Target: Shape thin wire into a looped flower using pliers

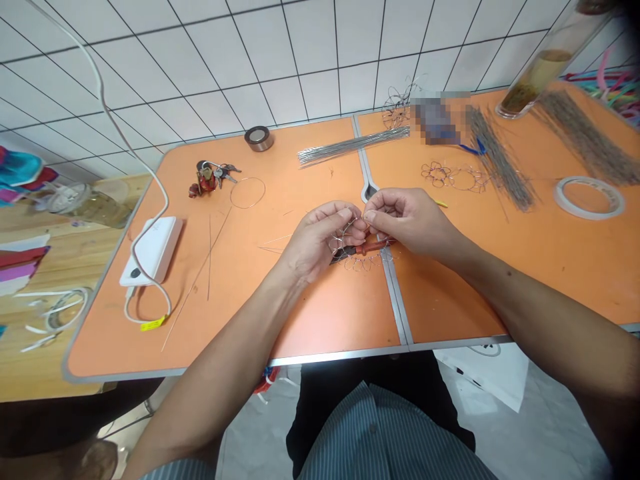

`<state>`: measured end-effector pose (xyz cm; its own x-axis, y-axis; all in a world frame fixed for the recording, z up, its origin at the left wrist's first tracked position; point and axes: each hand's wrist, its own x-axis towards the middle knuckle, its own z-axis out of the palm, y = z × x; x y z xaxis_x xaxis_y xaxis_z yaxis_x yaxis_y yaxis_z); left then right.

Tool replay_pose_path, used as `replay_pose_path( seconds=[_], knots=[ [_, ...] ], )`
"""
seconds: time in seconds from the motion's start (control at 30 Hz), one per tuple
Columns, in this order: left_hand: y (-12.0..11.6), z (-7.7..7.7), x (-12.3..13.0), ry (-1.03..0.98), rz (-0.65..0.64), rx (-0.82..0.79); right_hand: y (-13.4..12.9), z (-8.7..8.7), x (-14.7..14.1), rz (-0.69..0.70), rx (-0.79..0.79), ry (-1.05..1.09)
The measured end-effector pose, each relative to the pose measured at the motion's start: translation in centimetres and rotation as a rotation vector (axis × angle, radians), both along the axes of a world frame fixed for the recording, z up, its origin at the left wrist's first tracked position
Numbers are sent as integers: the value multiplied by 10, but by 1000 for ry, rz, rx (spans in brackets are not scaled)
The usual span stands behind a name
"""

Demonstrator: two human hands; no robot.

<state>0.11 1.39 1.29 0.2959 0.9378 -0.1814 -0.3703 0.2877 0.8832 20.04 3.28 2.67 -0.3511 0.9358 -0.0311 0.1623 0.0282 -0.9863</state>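
Observation:
Near the middle of the orange table, my left hand (pixel 320 240) holds a thin looped wire piece (pixel 341 241) between its fingers and thumb. My right hand (pixel 407 217) pinches the same wire from the right, its fingertips close to those of my left hand. Pliers with red handles (pixel 371 247) lie on the table just below both hands, partly covered by them. Beside the pliers is another wire piece with small loops (pixel 363 263).
On the orange table (pixel 330 327) are a power bank (pixel 157 250), keys (pixel 207 177), a tape roll (pixel 259 138), a wire ring (pixel 247 193), wire bundles (pixel 355 145), a white ring roll (pixel 589 198), wire flowers (pixel 437 175) and a tall bottle (pixel 535 83).

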Motion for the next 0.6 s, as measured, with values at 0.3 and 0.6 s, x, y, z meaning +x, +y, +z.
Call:
replay_pose_path(
  seconds=[0.3,0.6],
  knots=[
    [0,-3,1,-25,16,3,1,0,1,-3,55,-76],
    [1,-5,3,-21,39,-3,-1,3,-1,-19,-7,-32]
  ],
)
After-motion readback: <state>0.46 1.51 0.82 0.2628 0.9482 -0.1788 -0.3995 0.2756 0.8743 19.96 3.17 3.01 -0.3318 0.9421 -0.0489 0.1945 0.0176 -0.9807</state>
